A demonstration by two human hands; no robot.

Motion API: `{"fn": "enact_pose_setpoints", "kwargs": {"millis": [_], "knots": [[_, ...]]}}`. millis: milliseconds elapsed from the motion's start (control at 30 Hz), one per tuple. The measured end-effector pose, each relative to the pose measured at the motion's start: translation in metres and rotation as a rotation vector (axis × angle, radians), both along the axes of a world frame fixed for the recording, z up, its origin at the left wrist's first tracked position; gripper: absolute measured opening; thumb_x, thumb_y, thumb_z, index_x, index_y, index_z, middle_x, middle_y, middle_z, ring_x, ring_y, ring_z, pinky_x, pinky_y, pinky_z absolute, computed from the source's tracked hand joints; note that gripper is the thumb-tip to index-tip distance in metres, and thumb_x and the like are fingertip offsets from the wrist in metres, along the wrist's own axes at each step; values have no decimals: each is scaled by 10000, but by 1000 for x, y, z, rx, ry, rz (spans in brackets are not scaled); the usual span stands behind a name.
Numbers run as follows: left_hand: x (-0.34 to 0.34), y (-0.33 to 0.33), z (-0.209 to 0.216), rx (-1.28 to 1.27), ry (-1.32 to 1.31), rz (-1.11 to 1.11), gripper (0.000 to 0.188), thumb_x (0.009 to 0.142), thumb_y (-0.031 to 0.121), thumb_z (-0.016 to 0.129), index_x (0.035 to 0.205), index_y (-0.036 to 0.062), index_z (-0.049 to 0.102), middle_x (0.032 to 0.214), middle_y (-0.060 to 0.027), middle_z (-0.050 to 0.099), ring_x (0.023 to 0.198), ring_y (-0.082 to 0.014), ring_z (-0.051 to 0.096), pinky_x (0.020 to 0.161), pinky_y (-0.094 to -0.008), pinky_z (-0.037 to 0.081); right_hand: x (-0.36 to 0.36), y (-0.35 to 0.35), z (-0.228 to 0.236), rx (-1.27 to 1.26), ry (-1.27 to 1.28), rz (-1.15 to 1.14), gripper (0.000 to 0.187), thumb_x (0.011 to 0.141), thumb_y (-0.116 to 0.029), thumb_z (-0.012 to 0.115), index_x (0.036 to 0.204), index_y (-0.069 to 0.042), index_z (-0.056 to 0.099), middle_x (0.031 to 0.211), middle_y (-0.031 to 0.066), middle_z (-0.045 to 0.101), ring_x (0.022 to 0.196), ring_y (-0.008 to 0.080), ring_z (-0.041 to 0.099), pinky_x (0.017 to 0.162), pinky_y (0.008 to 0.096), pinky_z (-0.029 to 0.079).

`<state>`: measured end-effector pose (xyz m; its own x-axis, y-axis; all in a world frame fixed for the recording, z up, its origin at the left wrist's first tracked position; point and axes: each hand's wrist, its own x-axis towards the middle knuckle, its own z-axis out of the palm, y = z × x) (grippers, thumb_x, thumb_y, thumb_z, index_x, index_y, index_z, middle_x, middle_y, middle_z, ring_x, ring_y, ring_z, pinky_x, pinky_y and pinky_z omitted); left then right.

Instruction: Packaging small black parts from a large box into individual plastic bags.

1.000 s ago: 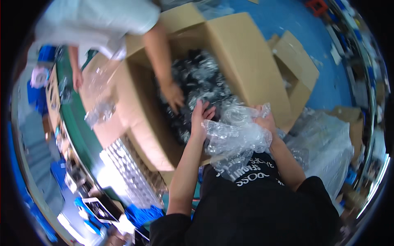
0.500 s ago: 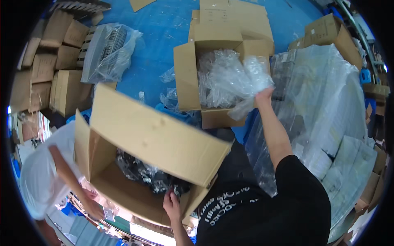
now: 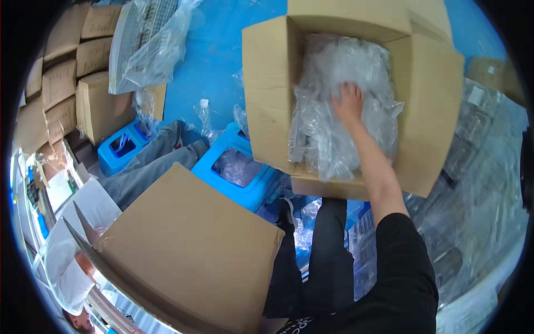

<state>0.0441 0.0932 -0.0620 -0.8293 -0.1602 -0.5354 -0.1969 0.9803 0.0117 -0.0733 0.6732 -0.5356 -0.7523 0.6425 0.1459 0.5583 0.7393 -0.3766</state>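
My right hand [image 3: 349, 104] rests on a heap of clear plastic bags [image 3: 328, 139], its fingers laid out over the crumpled film. The heap sits inside an open cardboard box [image 3: 267, 94] on the floor in front of me. At the lower left, a second cardboard box [image 3: 194, 239] shows mainly a broad brown panel, which conceals its contents. My left hand is out of sight.
Between the boxes stands a blue bin [image 3: 233, 192] with plastic film inside; another blue bin [image 3: 119, 147] is farther left. A co-worker's grey trouser legs [image 3: 161, 153] stretch beside them. Cartons [image 3: 61, 83] are stacked far left. Plastic-covered goods [image 3: 473, 195] lie at right.
My right hand has moved from the plastic at the box's right edge onto the heap's middle. The nearer box has tilted, covering its black contents, and my left hand has gone from view.
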Motion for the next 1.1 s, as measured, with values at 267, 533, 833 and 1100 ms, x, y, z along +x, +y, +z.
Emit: {"fn": "enact_pose_setpoints", "kwargs": {"millis": [267, 533, 833, 1100], "knots": [[-45, 15, -31, -83, -127, -21, 269, 828, 145, 524, 1030, -18, 597, 937, -175, 624, 848, -289, 609, 697, -326, 505, -44, -31, 120, -233, -58, 23, 308, 774, -241, 557, 1012, -55, 614, 1049, 136, 580, 954, 319, 543, 826, 398, 425], [-49, 60, 72, -95, -255, 33, 304, 797, 187, 560, 1055, 32, 604, 1010, -165, 610, 873, -341, 589, 735, -386, 479, -40, 55, 143, -396, -91, 315, 290, 855, -223, 493, 1007, -15, 626, 1033, 138, 631, 926, 296, 598, 805, 348, 464], [-54, -32, 55, 192, 62, -35, 463, 746, 273, 644, 1128, 38, 530, 1096, -156, 560, 970, -338, 542, 808, -384, 455, -11, -66, 461, -741, 345, 149, 292, 932, -179, 425, 1080, 4, 598, 1058, 93, 618, 985, 193, 563, 884, 271, 418], [-65, -80, -40, 353, 122, -359, 529, 702, 286, 692, 1138, 51, 505, 1137, -125, 564, 1013, -344, 543, 813, -384, 456, 65, -344, 599, -949, 254, 802, 178, 875, -43, 470, 967, 5, 614, 972, 76, 620, 874, 172, 555, 806, 268, 430]]}}
